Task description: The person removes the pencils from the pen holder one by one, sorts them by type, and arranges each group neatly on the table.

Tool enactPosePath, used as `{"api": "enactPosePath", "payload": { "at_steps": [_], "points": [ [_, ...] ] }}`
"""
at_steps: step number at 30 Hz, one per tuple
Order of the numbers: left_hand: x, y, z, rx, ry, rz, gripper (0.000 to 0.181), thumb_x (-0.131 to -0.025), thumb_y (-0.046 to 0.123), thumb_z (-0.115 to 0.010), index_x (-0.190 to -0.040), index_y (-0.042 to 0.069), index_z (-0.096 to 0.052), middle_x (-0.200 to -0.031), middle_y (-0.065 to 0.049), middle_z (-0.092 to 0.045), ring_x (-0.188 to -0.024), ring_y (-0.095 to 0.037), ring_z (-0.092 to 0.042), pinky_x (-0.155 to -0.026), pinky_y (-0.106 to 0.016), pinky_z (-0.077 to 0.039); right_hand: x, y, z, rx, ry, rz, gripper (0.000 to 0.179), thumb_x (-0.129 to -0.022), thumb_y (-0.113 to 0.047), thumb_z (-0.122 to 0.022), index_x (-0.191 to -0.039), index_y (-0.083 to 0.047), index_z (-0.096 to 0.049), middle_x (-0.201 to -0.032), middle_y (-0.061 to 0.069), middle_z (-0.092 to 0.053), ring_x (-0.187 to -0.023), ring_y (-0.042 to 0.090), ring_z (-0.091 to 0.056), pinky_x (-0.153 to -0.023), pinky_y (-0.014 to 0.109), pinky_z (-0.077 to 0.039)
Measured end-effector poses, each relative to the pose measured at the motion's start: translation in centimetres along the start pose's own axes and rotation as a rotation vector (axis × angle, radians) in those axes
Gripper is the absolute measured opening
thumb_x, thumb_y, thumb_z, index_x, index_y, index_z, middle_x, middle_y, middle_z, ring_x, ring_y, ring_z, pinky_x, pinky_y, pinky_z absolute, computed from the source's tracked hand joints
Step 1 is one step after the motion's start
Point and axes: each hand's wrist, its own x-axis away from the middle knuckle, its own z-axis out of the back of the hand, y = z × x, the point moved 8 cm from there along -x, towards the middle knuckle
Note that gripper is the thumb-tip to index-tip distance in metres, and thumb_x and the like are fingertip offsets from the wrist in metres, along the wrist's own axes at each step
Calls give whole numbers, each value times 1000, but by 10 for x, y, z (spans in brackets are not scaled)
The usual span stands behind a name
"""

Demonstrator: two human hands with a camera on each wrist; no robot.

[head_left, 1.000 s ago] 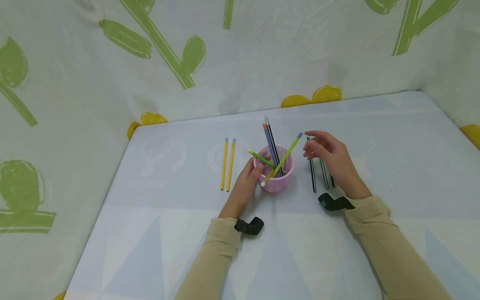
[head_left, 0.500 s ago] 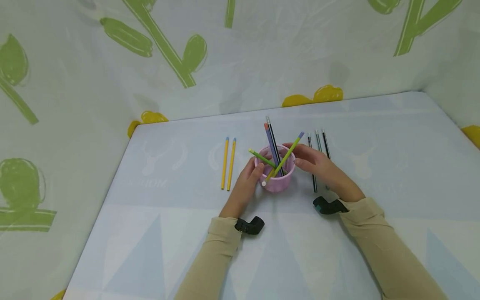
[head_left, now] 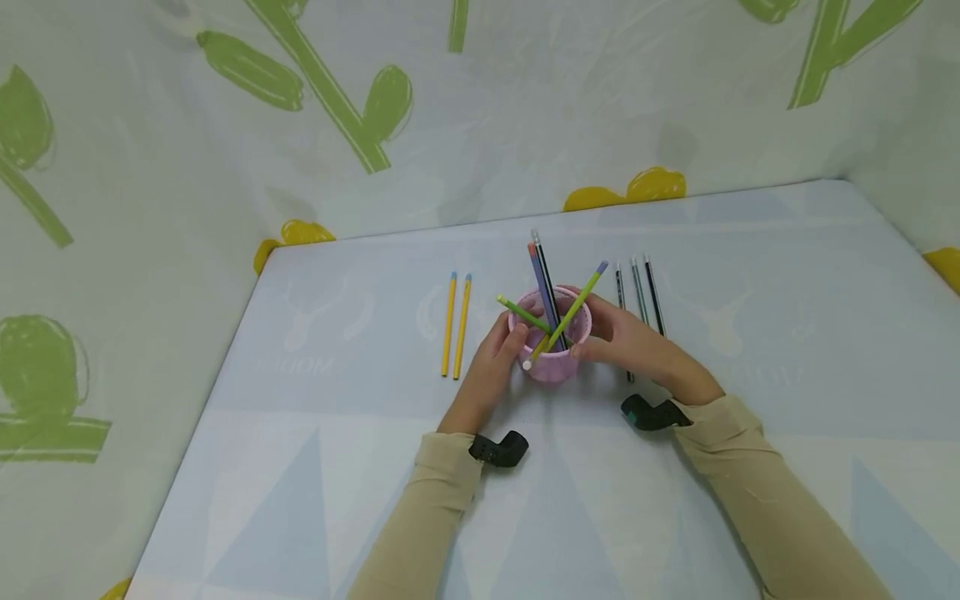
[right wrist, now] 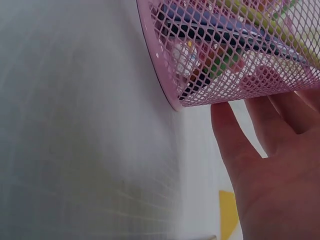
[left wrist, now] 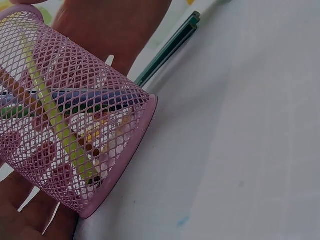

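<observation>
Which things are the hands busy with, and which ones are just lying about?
Busy with:
cup, held from both sides
pencils in it
left hand
right hand

Lying about, it seems, though they may be meant for the cup too:
two yellow pencils, left of the cup
three dark pencils, right of it, partly hidden

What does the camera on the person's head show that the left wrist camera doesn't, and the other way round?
Only the head view shows the two slim yellow blue-ended pencils lying on the pale table, and the small black wrist cameras.

Only the left wrist view shows the lime-green pencil down to its lower end, through the wall of the round pink mesh cup.

Both show the table, and the cup between the left hand and right hand.
</observation>
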Motion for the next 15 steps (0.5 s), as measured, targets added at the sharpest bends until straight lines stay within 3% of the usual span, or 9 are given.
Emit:
{"api": "enactPosePath", "payload": {
  "at_steps": [4, 15],
  "points": [
    [0, 0, 0, -2, 0, 1, 53, -90, 62, -32, -134, 35, -38, -141, 10, -39, -134, -9, -30, -110, -44, -25, 0, 2, -2, 22, -16, -8, 79, -82, -28, -68, -146, -21, -22, -149, 4, -29, -137, 29, -25, -107, 54, -24],
    [0, 0, -1, 13, -6, 2, 51, -89, 63, -32, -132, 36, -39, -140, 11, -40, -134, -9, -30, -109, -46, -25, -2, 3, -3, 11, -10, 24, 82, -79, -16, -72, -145, -17, -24, -146, 4, -33, -135, 27, -29, -107, 54, -24]
  ]
}}
